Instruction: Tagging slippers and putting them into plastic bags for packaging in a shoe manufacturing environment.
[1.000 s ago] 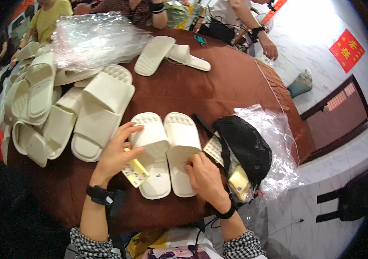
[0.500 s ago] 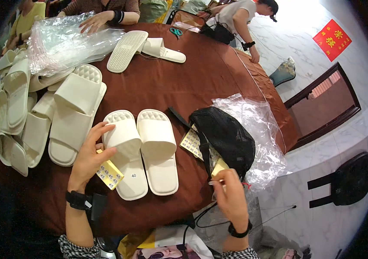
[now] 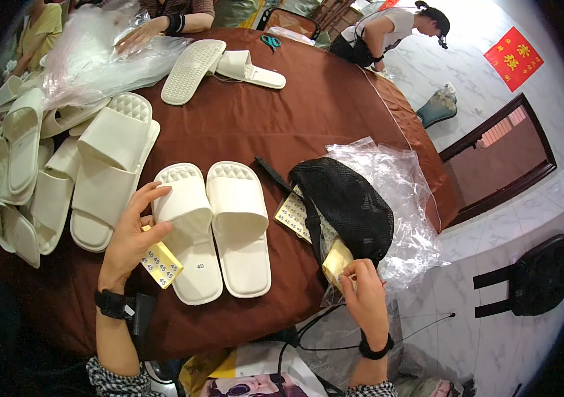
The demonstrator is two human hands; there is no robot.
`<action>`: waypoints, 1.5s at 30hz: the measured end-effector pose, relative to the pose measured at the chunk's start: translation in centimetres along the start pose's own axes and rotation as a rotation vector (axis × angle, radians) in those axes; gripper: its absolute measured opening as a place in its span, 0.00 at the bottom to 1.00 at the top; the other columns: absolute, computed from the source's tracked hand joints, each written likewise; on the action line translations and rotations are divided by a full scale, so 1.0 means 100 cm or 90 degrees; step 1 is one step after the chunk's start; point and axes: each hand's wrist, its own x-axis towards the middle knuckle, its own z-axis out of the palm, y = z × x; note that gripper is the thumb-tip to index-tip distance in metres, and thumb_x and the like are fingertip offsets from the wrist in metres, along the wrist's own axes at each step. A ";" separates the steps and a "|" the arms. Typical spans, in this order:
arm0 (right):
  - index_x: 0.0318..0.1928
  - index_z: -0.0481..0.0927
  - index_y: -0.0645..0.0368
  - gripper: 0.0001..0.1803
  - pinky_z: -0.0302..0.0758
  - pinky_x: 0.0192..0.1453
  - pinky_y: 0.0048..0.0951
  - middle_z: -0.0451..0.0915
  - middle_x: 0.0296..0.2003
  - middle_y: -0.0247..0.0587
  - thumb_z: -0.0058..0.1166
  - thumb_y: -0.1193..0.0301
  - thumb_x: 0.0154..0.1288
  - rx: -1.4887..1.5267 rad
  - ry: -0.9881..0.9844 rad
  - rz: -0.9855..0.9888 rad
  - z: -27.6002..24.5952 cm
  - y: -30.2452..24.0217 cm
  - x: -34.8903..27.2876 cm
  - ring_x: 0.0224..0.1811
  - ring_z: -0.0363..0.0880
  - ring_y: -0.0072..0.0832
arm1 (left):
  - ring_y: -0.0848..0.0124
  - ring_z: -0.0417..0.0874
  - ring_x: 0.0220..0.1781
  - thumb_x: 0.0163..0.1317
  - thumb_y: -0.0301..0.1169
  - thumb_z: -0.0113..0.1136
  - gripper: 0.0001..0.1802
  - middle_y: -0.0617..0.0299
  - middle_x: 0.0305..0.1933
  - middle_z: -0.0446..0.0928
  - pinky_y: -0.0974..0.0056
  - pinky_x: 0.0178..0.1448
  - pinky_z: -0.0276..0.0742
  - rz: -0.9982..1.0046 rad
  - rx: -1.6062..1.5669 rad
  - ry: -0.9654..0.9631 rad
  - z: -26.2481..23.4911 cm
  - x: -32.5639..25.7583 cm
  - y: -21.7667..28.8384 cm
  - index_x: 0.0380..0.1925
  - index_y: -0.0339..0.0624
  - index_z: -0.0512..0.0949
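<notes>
A pair of cream slippers lies side by side before me: the left slipper (image 3: 196, 258) with a small round size sticker on its insole, and the right slipper (image 3: 243, 245). My left hand (image 3: 130, 231) is closed on a strip of yellow number stickers (image 3: 161, 266), its index finger against the left slipper's strap. To the right, my right hand (image 3: 365, 294) pinches the lower end of a folded yellow sticker sheet (image 3: 337, 259). That sheet pokes out of a black mesh pouch (image 3: 348, 205). Another yellow sticker sheet (image 3: 293, 215) sticks out under the pouch's left side.
A heap of cream slippers (image 3: 53, 192) covers the table's left side. Clear plastic bags (image 3: 96, 66) lie beyond, under a person's hand (image 3: 140, 36). Another slipper pair (image 3: 196, 73) and teal scissors (image 3: 271, 42) rest on the brown tablecloth (image 3: 295, 119). More clear plastic (image 3: 394, 198) spreads behind the pouch.
My right hand has shifted slightly right and its fingers have closed on the yellow sheet at the pouch. My left hand stays at the left slipper. The person at the back bends further forward.
</notes>
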 end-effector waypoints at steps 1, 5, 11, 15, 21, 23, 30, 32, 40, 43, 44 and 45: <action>0.41 0.74 0.64 0.07 0.76 0.46 0.41 0.75 0.41 0.50 0.58 0.79 0.64 -0.030 0.003 -0.027 0.004 0.002 0.001 0.42 0.78 0.50 | 0.70 0.80 0.57 0.58 0.18 0.61 0.35 0.57 0.78 0.55 0.68 0.59 0.79 0.005 0.000 -0.002 0.000 0.000 0.000 0.68 0.41 0.70; 0.39 0.74 0.64 0.07 0.75 0.46 0.46 0.75 0.40 0.51 0.58 0.79 0.63 -0.079 0.013 -0.060 0.015 0.007 0.001 0.43 0.77 0.52 | 0.72 0.79 0.53 0.58 0.19 0.62 0.33 0.59 0.76 0.59 0.68 0.57 0.79 -0.005 -0.025 0.012 0.006 0.000 0.004 0.66 0.41 0.72; 0.38 0.73 0.63 0.09 0.75 0.46 0.47 0.75 0.40 0.52 0.60 0.78 0.61 -0.055 0.007 -0.029 0.029 0.007 0.007 0.44 0.77 0.53 | 0.70 0.77 0.59 0.59 0.21 0.64 0.32 0.57 0.76 0.58 0.66 0.59 0.78 -0.021 -0.012 0.020 -0.001 0.000 0.004 0.66 0.41 0.73; 0.39 0.74 0.63 0.09 0.75 0.46 0.48 0.75 0.40 0.52 0.61 0.79 0.61 -0.059 0.034 -0.019 0.030 0.008 0.009 0.44 0.77 0.53 | 0.63 0.70 0.71 0.60 0.25 0.68 0.32 0.52 0.77 0.58 0.61 0.64 0.77 0.011 0.092 0.016 -0.003 0.003 0.001 0.67 0.43 0.73; 0.38 0.74 0.65 0.07 0.73 0.45 0.47 0.73 0.38 0.53 0.58 0.78 0.64 -0.073 0.049 0.005 0.031 0.001 0.006 0.42 0.76 0.54 | 0.64 0.72 0.70 0.61 0.26 0.69 0.32 0.51 0.77 0.59 0.61 0.63 0.78 0.055 0.074 0.040 0.000 -0.002 0.003 0.66 0.44 0.73; 0.39 0.76 0.64 0.05 0.75 0.46 0.44 0.76 0.41 0.51 0.58 0.79 0.64 -0.091 0.102 -0.034 0.028 -0.010 0.005 0.43 0.78 0.52 | 0.70 0.73 0.66 0.62 0.25 0.69 0.30 0.54 0.75 0.62 0.65 0.57 0.79 0.087 0.058 0.066 0.000 -0.006 0.008 0.65 0.45 0.74; 0.40 0.78 0.65 0.07 0.76 0.49 0.34 0.81 0.41 0.47 0.57 0.85 0.61 0.087 0.099 -0.220 0.025 -0.102 0.011 0.43 0.81 0.41 | 0.87 0.73 0.37 0.67 0.22 0.61 0.22 0.68 0.53 0.77 0.78 0.43 0.73 0.087 -0.016 0.113 0.005 -0.012 0.018 0.61 0.40 0.77; 0.40 0.80 0.64 0.11 0.78 0.48 0.34 0.82 0.41 0.47 0.60 0.87 0.57 0.175 0.017 -0.265 0.042 -0.123 0.018 0.42 0.82 0.41 | 0.87 0.72 0.34 0.69 0.23 0.60 0.16 0.73 0.37 0.76 0.78 0.38 0.70 0.123 -0.037 0.128 0.009 -0.013 0.020 0.56 0.41 0.80; 0.49 0.79 0.63 0.16 0.82 0.44 0.35 0.83 0.42 0.47 0.68 0.75 0.61 0.333 -0.147 -0.369 0.095 -0.164 0.064 0.41 0.86 0.38 | 0.87 0.70 0.30 0.71 0.27 0.61 0.09 0.74 0.27 0.73 0.76 0.33 0.67 0.111 -0.053 0.119 0.014 -0.011 0.021 0.48 0.41 0.84; 0.48 0.78 0.65 0.14 0.82 0.44 0.33 0.84 0.40 0.47 0.65 0.78 0.64 0.374 -0.196 -0.406 0.101 -0.158 0.074 0.39 0.87 0.36 | 0.86 0.74 0.34 0.74 0.29 0.56 0.10 0.72 0.33 0.79 0.76 0.37 0.70 0.086 -0.059 0.114 0.012 -0.010 0.015 0.47 0.39 0.84; 0.48 0.78 0.65 0.14 0.82 0.44 0.33 0.84 0.40 0.47 0.65 0.78 0.64 0.374 -0.197 -0.409 0.101 -0.156 0.078 0.39 0.87 0.36 | 0.86 0.74 0.34 0.74 0.29 0.56 0.10 0.72 0.33 0.79 0.76 0.37 0.70 0.088 -0.059 0.116 0.012 -0.011 0.016 0.47 0.39 0.84; 0.48 0.79 0.65 0.14 0.81 0.44 0.33 0.84 0.40 0.47 0.65 0.78 0.64 0.379 -0.201 -0.393 0.098 -0.153 0.081 0.39 0.87 0.35 | 0.85 0.75 0.34 0.75 0.29 0.56 0.10 0.71 0.34 0.80 0.76 0.38 0.71 0.097 -0.034 0.110 0.013 -0.011 0.016 0.46 0.38 0.83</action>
